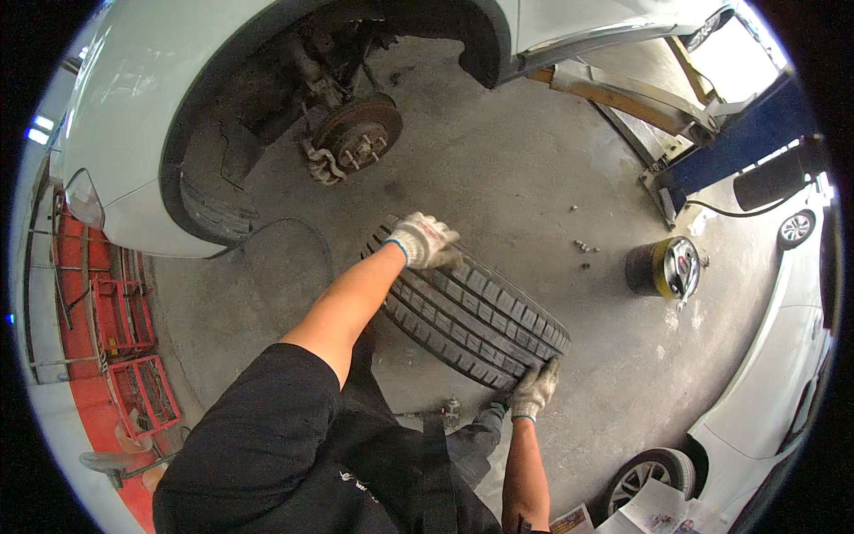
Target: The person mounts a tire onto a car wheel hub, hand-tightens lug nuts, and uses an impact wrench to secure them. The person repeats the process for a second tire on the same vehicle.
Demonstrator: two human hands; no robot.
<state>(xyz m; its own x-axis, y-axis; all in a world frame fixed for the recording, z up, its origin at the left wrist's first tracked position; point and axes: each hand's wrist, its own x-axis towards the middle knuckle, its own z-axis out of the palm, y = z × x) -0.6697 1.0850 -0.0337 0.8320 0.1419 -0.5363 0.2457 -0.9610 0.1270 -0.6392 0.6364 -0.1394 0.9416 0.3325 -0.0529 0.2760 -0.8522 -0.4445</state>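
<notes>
Both my hands wear light knitted work gloves and grip a black car tire [476,316] in front of my legs. My left hand [422,240] is closed over its far left end, fingers bent across the edge. At its near right end, my right hand [536,389] holds the tread and rim edge. The tire's side face is turned out of sight. Beyond it, a rusty brake disc [360,133] with bare studs sits in the wheel arch of a raised white car [133,116].
Several lug nuts [583,246] lie on the concrete floor. A dark drum [654,270] with metal tools on top stands right. A blue lift post [729,133] carries a lift arm [627,98]. Red metal racks [124,316] line the left; another white car [769,374] is parked right.
</notes>
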